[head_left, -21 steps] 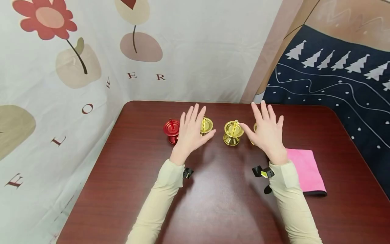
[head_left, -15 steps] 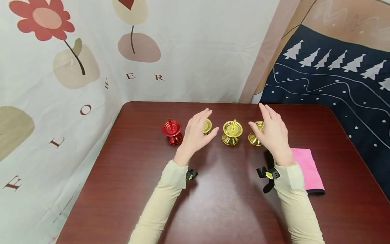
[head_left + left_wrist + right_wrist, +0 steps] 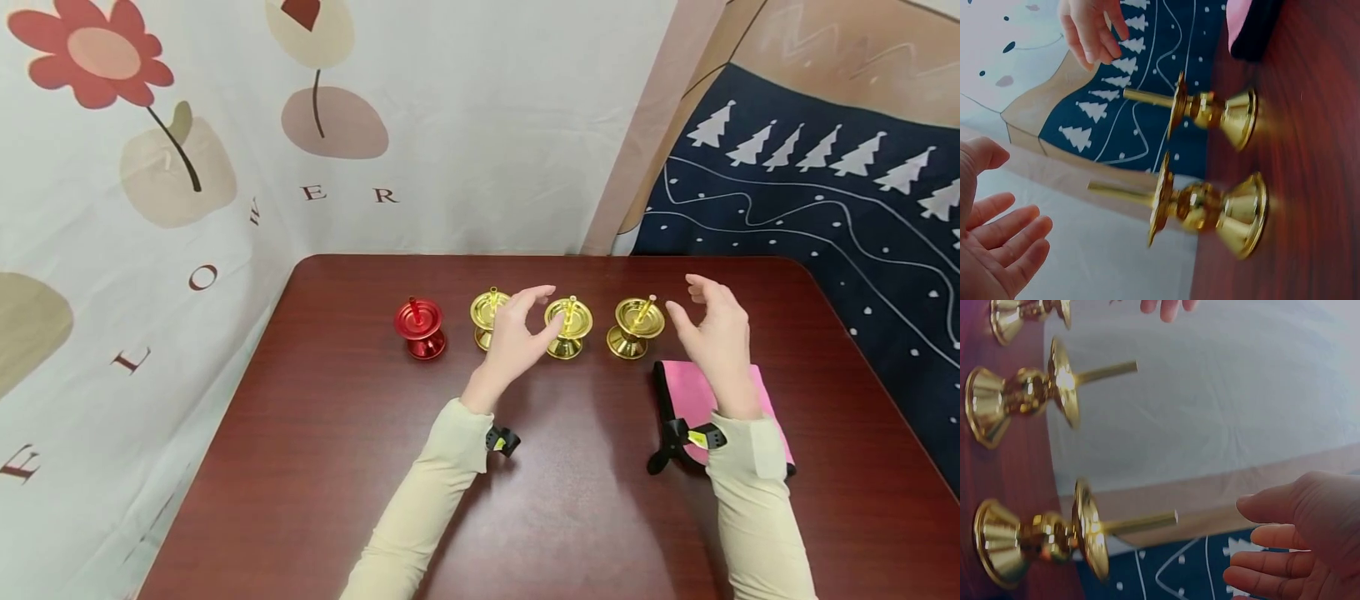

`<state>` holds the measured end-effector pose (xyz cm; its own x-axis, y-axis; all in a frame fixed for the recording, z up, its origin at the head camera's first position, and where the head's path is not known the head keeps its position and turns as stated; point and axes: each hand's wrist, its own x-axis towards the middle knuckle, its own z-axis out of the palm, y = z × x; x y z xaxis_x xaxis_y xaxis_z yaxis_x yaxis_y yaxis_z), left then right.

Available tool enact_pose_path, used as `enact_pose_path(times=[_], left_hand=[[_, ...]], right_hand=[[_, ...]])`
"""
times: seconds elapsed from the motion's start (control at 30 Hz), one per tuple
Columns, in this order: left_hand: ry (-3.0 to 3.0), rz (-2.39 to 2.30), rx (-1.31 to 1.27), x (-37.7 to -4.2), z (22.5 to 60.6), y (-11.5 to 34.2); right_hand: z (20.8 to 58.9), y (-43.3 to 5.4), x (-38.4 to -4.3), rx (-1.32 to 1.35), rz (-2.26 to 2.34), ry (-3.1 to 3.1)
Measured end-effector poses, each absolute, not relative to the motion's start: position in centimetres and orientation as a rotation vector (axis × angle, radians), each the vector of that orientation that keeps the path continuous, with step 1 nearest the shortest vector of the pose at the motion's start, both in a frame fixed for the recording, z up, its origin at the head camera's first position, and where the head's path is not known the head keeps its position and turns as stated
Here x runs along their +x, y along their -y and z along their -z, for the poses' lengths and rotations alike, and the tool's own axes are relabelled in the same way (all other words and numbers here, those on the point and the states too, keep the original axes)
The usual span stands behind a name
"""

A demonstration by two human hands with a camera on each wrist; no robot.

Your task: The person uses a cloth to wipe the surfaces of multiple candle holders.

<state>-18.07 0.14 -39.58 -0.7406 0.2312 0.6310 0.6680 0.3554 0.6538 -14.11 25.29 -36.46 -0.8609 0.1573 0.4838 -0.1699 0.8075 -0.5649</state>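
Upright in a row stand a red metal candle holder [image 3: 422,331] and three gold ones: a left one [image 3: 483,320], a middle one [image 3: 567,337] and a right one [image 3: 634,327]. Each has a dish with a thin stem rising from it. My left hand [image 3: 517,335] hovers between the left and middle gold holders, fingers loosely bent, partly covering both in the head view. In the left wrist view, nothing lies in that hand [image 3: 1007,240]. My right hand [image 3: 714,335] hovers right of the right gold holder, thumb and fingers apart, gripping nothing.
A pink folded item [image 3: 686,387] with black edging lies under my right wrist. The dark red-brown tabletop [image 3: 322,467] ends at a white printed curtain [image 3: 480,167] behind and a navy tree-patterned cloth [image 3: 810,200] at the right.
Both hands have moved to the right in the head view, and their spread fingers have become loosely bent. More of the right gold holder and the left gold holder now shows. The holders stay put.
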Motion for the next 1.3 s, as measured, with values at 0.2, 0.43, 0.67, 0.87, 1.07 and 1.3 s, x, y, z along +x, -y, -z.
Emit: enact_pose_path(times=[0.2, 0.43, 0.67, 0.87, 1.07, 1.3], left_hand=[[2.130, 1.546, -0.779, -17.7, 40.4, -2.0], [2.130, 1.611, -0.761, -17.1, 41.1, -3.8], [2.201, 1.588, -0.828, -16.0, 41.5, -6.0], [2.345, 1.520, -0.856, -15.1, 42.4, -7.8], [2.415, 1.510, -0.814, -14.6, 43.4, -9.0], [2.446, 1.598, -0.622, -15.1, 45.1, -10.3]], right_hand=[[37.2, -27.4, -13.6, -0.058, -0.862, 2.480], [38.6, -29.9, -13.2, -0.127, -0.836, 2.587], [39.7, -32.5, -12.5, -0.151, -0.810, 2.773], [40.6, -34.2, -12.1, -0.160, -0.762, 2.908], [41.1, -35.4, -11.8, -0.193, -0.787, 3.010], [41.6, -36.3, -11.6, -0.181, -0.797, 3.090]])
